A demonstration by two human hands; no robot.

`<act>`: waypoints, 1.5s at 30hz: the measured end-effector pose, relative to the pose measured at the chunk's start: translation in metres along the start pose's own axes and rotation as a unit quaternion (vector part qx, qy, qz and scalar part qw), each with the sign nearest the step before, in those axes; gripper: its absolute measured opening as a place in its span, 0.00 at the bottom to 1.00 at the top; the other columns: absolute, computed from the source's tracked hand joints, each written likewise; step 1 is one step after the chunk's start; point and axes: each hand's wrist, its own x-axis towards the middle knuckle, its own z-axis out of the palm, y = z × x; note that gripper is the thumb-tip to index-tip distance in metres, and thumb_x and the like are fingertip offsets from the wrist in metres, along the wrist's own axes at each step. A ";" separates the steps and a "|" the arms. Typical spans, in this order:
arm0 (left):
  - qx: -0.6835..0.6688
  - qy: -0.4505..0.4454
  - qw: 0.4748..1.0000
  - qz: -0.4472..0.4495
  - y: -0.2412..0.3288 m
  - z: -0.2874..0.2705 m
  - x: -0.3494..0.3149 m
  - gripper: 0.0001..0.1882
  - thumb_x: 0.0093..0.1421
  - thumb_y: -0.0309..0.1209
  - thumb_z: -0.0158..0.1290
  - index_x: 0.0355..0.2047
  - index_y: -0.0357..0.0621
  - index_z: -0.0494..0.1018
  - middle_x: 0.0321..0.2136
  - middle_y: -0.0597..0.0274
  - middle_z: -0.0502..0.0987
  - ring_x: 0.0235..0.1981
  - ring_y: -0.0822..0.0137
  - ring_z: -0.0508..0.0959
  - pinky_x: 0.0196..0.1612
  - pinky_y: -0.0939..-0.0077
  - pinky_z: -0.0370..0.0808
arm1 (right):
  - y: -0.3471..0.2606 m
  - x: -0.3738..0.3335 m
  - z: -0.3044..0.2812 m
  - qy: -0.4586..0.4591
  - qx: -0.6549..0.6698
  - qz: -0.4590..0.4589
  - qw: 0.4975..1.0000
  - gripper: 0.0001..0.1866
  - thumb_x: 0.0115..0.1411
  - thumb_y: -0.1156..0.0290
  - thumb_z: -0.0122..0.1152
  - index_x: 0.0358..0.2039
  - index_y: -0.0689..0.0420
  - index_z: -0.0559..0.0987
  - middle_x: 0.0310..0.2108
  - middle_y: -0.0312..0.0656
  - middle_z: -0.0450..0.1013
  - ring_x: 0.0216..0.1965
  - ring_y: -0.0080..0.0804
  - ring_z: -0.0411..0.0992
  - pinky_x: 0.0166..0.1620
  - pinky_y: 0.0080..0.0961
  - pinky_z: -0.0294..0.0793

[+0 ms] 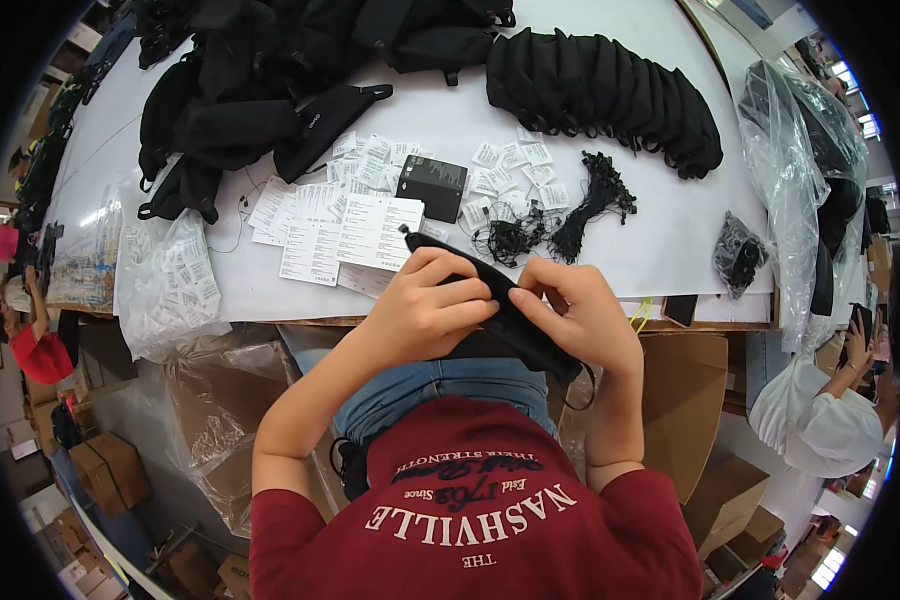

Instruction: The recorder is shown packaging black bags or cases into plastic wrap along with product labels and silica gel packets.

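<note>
A slim black fabric bag (525, 345) is held up at the table's near edge, slanting from upper left to lower right. My left hand (425, 305) is closed on its upper left part, fingers curled over the edge. On the same bag's upper edge, my right hand (582, 312) pinches with thumb and fingers, close to the left fingertips. A thin black loop (585, 388) hangs from the bag's lower right end. Just beyond my left hand lie printed white sheets (355, 240) and a stack of black cards (432, 187).
Black bags are heaped (240, 90) at the far left, and a row of them (600, 95) stands at the far right. White labels (515, 165), bundled black cords (595, 205) and a clear bag of black parts (739, 252) lie on the white table (660, 240). A label-filled plastic bag (175, 275) overhangs the left edge.
</note>
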 end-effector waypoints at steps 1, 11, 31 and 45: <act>0.003 0.001 1.000 0.004 0.001 -0.001 -0.001 0.13 0.38 0.25 0.62 0.28 0.48 0.78 0.29 0.73 0.76 0.35 0.68 0.74 0.42 0.71 0.67 | 0.001 0.001 0.001 -0.001 0.000 -0.001 1.000 0.09 0.58 0.71 0.59 0.25 0.61 0.70 0.15 0.35 0.61 0.16 0.18 0.54 0.20 0.20 0.54; -0.030 -0.152 0.987 -0.033 0.027 -0.005 -0.032 0.11 0.44 0.27 0.60 0.23 0.46 0.67 0.25 0.66 0.67 0.30 0.65 0.71 0.34 0.72 0.68 | 0.046 0.045 0.005 0.043 -0.130 -0.044 0.990 0.08 0.58 0.66 0.60 0.29 0.58 0.76 0.18 0.42 0.70 0.17 0.33 0.67 0.25 0.27 0.65; -0.038 -0.093 0.979 -0.176 0.031 -0.020 -0.036 0.10 0.49 0.29 0.59 0.30 0.44 0.71 0.32 0.61 0.71 0.34 0.59 0.72 0.39 0.67 0.69 | 0.070 0.072 -0.024 0.274 -0.138 0.036 0.951 0.09 0.52 0.67 0.62 0.33 0.56 0.83 0.22 0.34 0.76 0.25 0.24 0.72 0.30 0.23 0.69; 0.057 -0.012 0.985 -0.164 0.025 -0.027 -0.028 0.16 0.43 0.24 0.62 0.34 0.41 0.74 0.54 0.51 0.67 0.51 0.51 0.70 0.50 0.60 0.68 | 0.022 0.006 -0.004 0.059 -0.007 -0.096 0.994 0.25 0.51 0.64 0.66 0.50 0.55 0.76 0.47 0.43 0.71 0.52 0.39 0.66 0.58 0.32 0.58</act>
